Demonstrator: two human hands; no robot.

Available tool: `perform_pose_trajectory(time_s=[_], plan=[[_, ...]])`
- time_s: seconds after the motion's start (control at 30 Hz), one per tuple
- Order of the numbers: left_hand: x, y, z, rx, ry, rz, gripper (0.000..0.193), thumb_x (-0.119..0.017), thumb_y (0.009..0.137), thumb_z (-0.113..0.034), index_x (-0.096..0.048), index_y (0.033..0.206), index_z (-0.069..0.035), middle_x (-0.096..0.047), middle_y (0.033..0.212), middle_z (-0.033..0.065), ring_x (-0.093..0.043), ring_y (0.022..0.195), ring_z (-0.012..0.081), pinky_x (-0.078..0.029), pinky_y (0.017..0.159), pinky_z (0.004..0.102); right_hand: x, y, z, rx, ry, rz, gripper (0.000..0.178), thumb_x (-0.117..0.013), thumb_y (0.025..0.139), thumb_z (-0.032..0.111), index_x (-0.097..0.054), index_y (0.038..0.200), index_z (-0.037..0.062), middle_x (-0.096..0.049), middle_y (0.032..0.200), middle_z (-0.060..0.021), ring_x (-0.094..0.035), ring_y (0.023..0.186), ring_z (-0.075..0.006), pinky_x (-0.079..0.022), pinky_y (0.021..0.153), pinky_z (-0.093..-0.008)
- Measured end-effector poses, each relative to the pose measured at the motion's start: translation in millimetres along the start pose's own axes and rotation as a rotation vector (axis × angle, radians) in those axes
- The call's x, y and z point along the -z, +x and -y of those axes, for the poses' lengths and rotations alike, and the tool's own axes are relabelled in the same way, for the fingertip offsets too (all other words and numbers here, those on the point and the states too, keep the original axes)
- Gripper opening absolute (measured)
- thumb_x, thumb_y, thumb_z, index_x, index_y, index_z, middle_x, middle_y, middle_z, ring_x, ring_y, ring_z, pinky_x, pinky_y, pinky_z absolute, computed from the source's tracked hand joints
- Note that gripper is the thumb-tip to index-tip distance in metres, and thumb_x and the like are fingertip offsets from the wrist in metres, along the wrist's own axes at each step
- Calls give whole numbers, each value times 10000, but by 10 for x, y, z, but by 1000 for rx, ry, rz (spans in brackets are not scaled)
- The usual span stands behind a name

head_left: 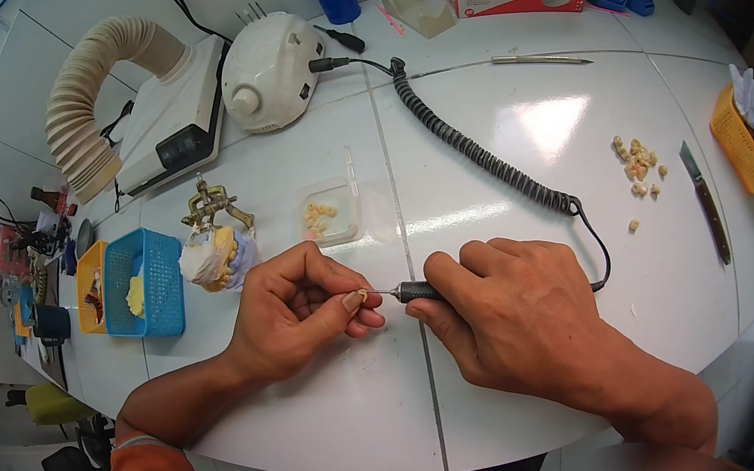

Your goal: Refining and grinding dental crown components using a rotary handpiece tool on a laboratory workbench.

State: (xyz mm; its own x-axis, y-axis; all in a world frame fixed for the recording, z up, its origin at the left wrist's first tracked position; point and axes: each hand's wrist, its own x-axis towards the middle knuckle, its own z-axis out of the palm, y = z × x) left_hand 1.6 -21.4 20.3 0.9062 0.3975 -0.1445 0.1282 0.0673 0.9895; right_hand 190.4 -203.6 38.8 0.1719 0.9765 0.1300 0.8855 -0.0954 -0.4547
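crosswise, the handpiece [420, 292] points leftward, right hand [512, 314] gripping it, left [301, 310] pinching a piece [363, 294].

The left forearm [190, 388] reaches in from the near left; the left hand [301, 307] has its fingers curled, thumb and index pinching at the tips. The right forearm [658, 393] comes from the near right; the right hand [514, 307] lies back upward, fingers bent in a grip, thumb on the near side. The hands face each other, near but apart.
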Motion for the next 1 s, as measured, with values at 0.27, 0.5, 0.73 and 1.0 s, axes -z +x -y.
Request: perform_pose_trajectory(time_s=[0.27, 0.5, 0.73, 1.0], plan=[[-2, 8, -7, 11, 7, -4, 109, -635, 1028, 41, -535, 1002, 5, -733, 1056, 225, -803, 922, 239, -668, 742, 282, -3, -2, -3, 8, -3, -15, 356, -679, 1042, 365, -699, 899, 40, -664, 675, -121, -700, 614, -305, -516, 542, -434], [1, 3, -6, 20, 8, -11, 114, -634, 1029, 37, -530, 1001, 2, -736, 1051, 222, -801, 922, 234, -663, 730, 280, -11, 0, -4, 7, 0, -16, 361, -678, 1043, 367, -698, 889, 41, -658, 666, -119, -696, 609, -303, -515, 536, -428], [8, 10, 1, 9, 15, -2, 116, -637, 1030, 33, -531, 1000, -2, -737, 1045, 219, -802, 912, 230, -662, 729, 279, -11, -8, -5, 9, -11, -30, 364, -680, 1042, 369, -697, 880, 43, -656, 663, -114, -692, 603, -297, -514, 536, -424], [12, 5, -8, 21, 6, -7, 112, -640, 1027, 34, -537, 998, 1, -737, 1041, 217, -802, 907, 229, -663, 731, 278, -23, -6, -12, 21, -10, -39, 356, -683, 1041, 367, -697, 884, 46, -655, 662, -112, -690, 600, -292, -513, 533, -420]])
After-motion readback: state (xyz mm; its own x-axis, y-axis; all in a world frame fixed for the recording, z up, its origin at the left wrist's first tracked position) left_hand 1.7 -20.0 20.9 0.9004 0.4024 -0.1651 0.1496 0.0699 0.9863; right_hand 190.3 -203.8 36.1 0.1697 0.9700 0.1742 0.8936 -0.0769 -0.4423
